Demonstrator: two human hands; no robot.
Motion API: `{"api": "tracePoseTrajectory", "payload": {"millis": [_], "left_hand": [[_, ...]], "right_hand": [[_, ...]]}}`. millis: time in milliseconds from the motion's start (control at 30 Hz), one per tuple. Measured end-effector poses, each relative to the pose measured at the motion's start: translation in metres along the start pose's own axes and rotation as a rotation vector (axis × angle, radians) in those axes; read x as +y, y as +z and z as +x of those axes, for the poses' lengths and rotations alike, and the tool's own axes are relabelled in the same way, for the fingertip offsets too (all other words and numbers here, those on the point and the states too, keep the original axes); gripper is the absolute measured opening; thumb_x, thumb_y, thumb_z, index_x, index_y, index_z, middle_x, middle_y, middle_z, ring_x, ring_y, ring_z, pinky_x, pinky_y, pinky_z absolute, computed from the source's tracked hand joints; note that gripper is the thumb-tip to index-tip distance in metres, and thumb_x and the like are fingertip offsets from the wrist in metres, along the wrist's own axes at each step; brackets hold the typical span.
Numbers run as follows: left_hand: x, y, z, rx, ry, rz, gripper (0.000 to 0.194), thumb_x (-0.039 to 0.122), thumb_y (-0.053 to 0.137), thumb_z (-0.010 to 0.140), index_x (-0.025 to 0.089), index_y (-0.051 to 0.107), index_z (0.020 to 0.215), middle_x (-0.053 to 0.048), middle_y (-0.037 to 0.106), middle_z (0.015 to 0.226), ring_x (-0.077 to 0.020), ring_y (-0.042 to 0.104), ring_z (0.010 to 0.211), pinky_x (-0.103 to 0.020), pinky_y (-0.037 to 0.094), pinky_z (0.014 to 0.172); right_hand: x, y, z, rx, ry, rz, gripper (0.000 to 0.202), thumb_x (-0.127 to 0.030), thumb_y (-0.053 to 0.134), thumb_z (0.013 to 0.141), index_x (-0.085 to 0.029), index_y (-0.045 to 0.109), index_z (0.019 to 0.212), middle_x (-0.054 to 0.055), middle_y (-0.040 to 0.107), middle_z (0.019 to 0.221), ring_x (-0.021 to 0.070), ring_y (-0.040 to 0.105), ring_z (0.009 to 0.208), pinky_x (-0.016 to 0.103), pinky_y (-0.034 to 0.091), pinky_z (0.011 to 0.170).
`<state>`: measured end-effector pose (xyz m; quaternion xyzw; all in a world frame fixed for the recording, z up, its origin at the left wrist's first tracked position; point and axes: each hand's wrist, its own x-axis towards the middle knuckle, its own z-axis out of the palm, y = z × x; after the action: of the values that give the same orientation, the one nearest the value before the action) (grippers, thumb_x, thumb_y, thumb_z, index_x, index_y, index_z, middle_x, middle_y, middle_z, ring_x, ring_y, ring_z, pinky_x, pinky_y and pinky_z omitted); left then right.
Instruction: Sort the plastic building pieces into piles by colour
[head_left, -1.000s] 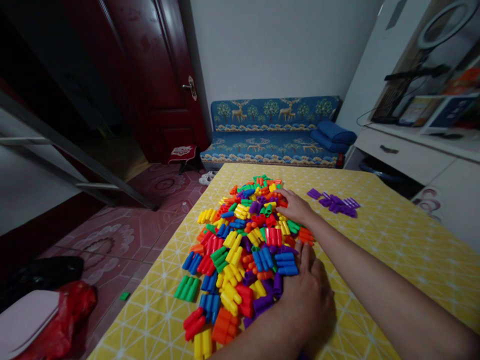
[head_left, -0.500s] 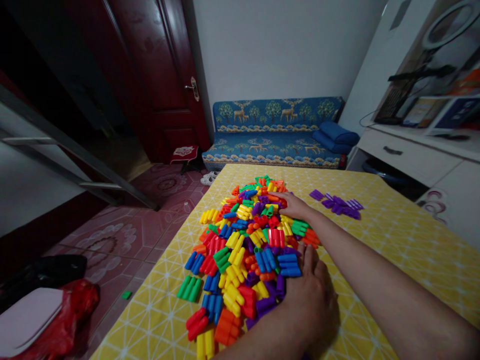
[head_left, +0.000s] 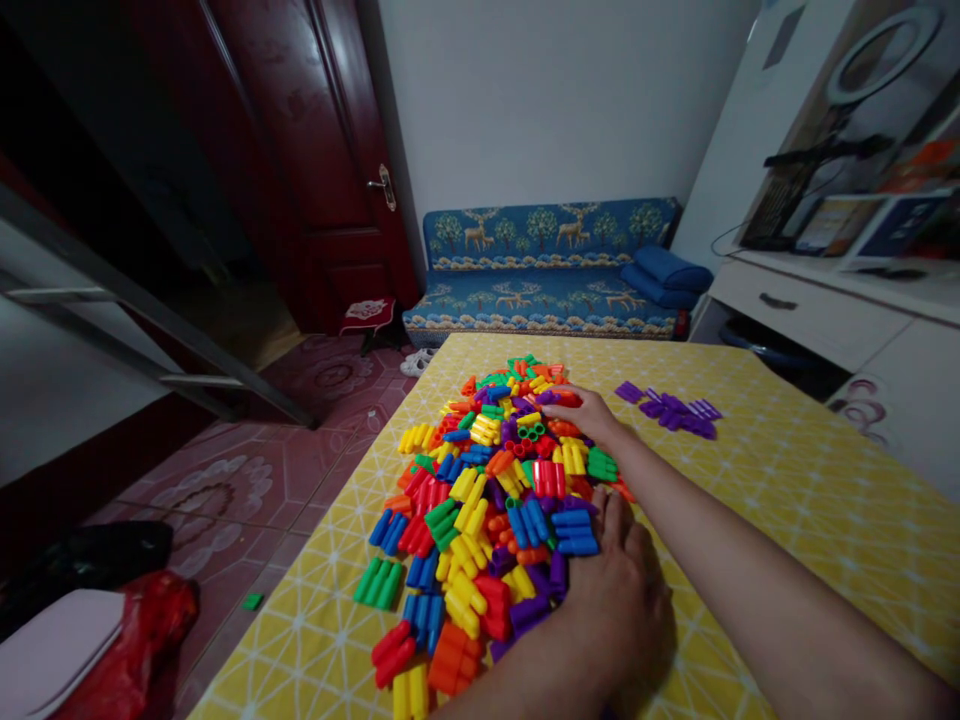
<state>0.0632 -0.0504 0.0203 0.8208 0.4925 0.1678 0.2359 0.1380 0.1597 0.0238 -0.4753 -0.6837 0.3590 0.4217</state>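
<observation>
- Blocks (head_left: 472, 490) of bright plastic lie in a loose heap stretching from near to far on a yellow-clothed table (head_left: 772, 470); a leftward push could send outer ones, such as a green block (head_left: 378, 583), over the left edge.
- Below, on the tiled floor (head_left: 247, 520), lies a green piece (head_left: 253, 601), easy to miss or step on.
- The left hand (head_left: 615, 590) rests palm down along the heap's near right side, fingers loosely extended beside a blue block (head_left: 576, 532); I cannot tell whether they grasp anything. Pressing harder could make pieces skid.
- The right hand (head_left: 596, 415) is farther off, thumb and fingers partly apart at an orange piece (head_left: 568, 398); whether they grip it, I cannot tell. Tugging could topple neighbours.
- Purple blocks (head_left: 679, 412) sit apart, far right; a sweeping right forearm (head_left: 735, 560) could scatter them.
</observation>
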Motion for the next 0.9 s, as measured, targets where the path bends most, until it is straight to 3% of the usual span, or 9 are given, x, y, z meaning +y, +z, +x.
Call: {"api": "tracePoseTrajectory", "payload": {"millis": [133,233,433,567,633,767,900], "left_hand": [[0.001,-0.001,0.000,-0.003,-0.008,0.032,0.060,0.045,0.045,0.091,0.016,0.043,0.142,-0.009,0.016,0.164,-0.0290,0.002,0.152,-0.049,0.008,0.124],[0.002,-0.002,0.000,-0.001,-0.003,0.046,0.057,0.043,0.046,0.090,0.016,0.044,0.141,-0.010,0.016,0.163,-0.0297,0.003,0.152,-0.050,0.009,0.124],[0.001,0.001,0.001,0.026,-0.006,0.067,0.057,0.043,0.048,0.089,0.016,0.045,0.139,-0.012,0.016,0.163,-0.0297,0.006,0.151,-0.048,0.013,0.124],[0.003,-0.001,0.000,-0.006,-0.043,0.062,0.055,0.042,0.046,0.090,0.018,0.046,0.139,-0.014,0.035,0.155,-0.0320,0.034,0.141,-0.048,0.028,0.119],[0.003,-0.001,0.000,-0.026,-0.086,0.060,0.054,0.043,0.044,0.091,0.017,0.048,0.138,-0.015,0.039,0.152,-0.0334,0.042,0.136,-0.050,0.032,0.116],[0.002,-0.001,0.001,-0.014,-0.058,0.052,0.058,0.041,0.049,0.089,0.015,0.045,0.141,-0.014,0.021,0.162,-0.0316,0.016,0.150,-0.045,0.023,0.121],[0.002,-0.002,0.001,-0.013,-0.057,0.040,0.058,0.037,0.053,0.087,0.021,0.044,0.142,-0.005,0.012,0.165,-0.0256,0.001,0.152,-0.042,0.016,0.123]], "right_hand": [[-0.020,-0.018,-0.017,-0.027,0.125,0.340,0.051,-0.045,0.080,0.063,-0.019,0.070,0.105,0.003,0.073,0.089,0.0192,0.067,0.076,0.027,0.055,0.059],[-0.028,-0.039,-0.037,-0.011,0.148,0.288,0.051,-0.046,0.081,0.062,-0.019,0.071,0.104,0.004,0.073,0.090,0.0187,0.066,0.073,0.025,0.051,0.053],[-0.029,-0.082,-0.100,0.012,0.067,0.004,0.050,-0.048,0.085,0.057,-0.019,0.073,0.096,0.007,0.072,0.099,0.0264,0.068,0.089,0.036,0.056,0.076],[-0.032,-0.097,-0.146,-0.076,0.030,-0.070,0.045,-0.051,0.082,0.063,-0.021,0.075,0.095,0.009,0.069,0.107,0.0294,0.066,0.101,0.040,0.055,0.088],[-0.029,-0.105,-0.162,-0.055,0.037,-0.108,0.043,-0.056,0.077,0.068,-0.022,0.076,0.093,0.009,0.069,0.107,0.0297,0.065,0.103,0.041,0.054,0.091],[0.001,-0.132,-0.178,0.185,0.083,-0.254,0.044,-0.062,0.064,0.077,-0.023,0.074,0.094,0.010,0.068,0.110,0.0300,0.064,0.107,0.042,0.055,0.091],[0.042,-0.160,-0.195,0.245,0.067,-0.485,0.048,-0.060,0.055,0.082,-0.025,0.071,0.111,0.012,0.056,0.138,0.0315,0.053,0.128,0.044,0.048,0.104]]}}
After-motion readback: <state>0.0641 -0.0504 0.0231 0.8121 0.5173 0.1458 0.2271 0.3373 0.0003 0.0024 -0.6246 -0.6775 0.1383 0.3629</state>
